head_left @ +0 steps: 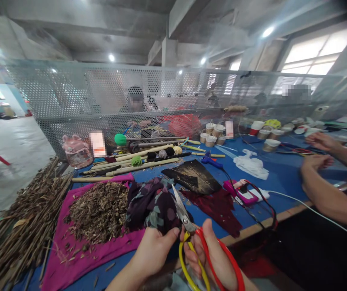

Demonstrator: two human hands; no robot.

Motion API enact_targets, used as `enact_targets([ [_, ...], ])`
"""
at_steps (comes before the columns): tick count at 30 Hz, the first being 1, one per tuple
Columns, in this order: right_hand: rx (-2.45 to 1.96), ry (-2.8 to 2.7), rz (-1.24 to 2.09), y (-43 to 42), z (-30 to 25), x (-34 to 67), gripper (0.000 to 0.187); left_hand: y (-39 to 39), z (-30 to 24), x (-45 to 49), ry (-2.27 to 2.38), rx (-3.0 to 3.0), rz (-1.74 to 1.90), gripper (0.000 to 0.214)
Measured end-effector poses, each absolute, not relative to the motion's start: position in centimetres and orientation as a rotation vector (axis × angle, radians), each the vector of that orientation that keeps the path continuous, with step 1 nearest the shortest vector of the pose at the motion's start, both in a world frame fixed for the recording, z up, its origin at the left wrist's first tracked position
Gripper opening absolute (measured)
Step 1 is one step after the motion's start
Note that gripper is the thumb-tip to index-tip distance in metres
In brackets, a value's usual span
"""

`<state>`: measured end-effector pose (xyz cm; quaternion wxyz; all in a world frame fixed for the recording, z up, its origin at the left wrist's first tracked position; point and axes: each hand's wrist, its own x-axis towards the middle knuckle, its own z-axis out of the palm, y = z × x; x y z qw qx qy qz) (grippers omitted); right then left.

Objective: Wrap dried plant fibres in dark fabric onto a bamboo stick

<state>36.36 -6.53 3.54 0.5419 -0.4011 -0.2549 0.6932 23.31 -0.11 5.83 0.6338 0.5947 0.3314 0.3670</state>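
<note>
My right hand [214, 252] grips a pair of scissors [186, 220] with one red and one yellow handle. Its blades point away from me, along the right side of a dark patterned cloth [157, 202]. The handles stand apart; whether the blades have fabric between them I cannot tell. Close on the left, my left hand [153, 250] is closed at the near edge of that cloth, thumb pressed to the fingers. Under and beside the cloth lies a magenta fabric [55, 250] bearing a heap of dry brown plant bits [99, 210].
Dry stalks [24, 226] lie at the left. Behind are sticks [143, 163], yarn balls [120, 140], and a perforated metal screen [106, 93]. A blue glue gun [212, 161], maroon cloth [218, 210] and cables are to the right. A co-worker's arms [331, 194] reach in at far right.
</note>
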Motion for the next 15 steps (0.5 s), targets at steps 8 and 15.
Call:
enact_targets([
  [8,-0.895,-0.503,1.88,-6.3,5.1,37.2,0.073,0.0,5.5,22.6,0.738,1.546,0.805,0.029],
  [15,-0.937,-0.514,2.003,-6.4,6.3,37.9,0.076,0.0,3.9,22.3,0.748,1.653,0.745,0.035],
])
